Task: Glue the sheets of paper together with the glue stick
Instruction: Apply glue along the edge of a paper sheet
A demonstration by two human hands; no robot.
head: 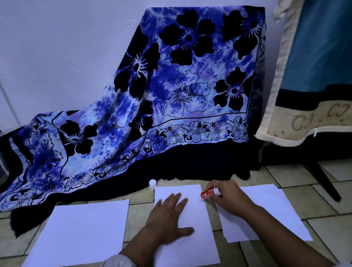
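Observation:
Three lots of white paper lie on the tiled floor. The middle sheet (pixel 198 245) is pinned by my left hand (pixel 167 218), which rests flat on it with fingers spread. My right hand (pixel 228 196) grips a red glue stick (pixel 207 194), uncapped, its white tip touching the middle sheet's right edge near the top. A single sheet (pixel 77 233) lies to the left. A small stack of sheets (pixel 265 212) lies to the right, partly under my right forearm. The white cap (pixel 152 183) stands on the floor just beyond the middle sheet's top left corner.
A blue floral cloth (pixel 168 96) drapes over something against the wall, its dark hem reaching the floor just beyond the papers. A cushioned piece on a dark leg (pixel 322 183) stands at the right. Beige floor tiles (pixel 336 226) surround the papers.

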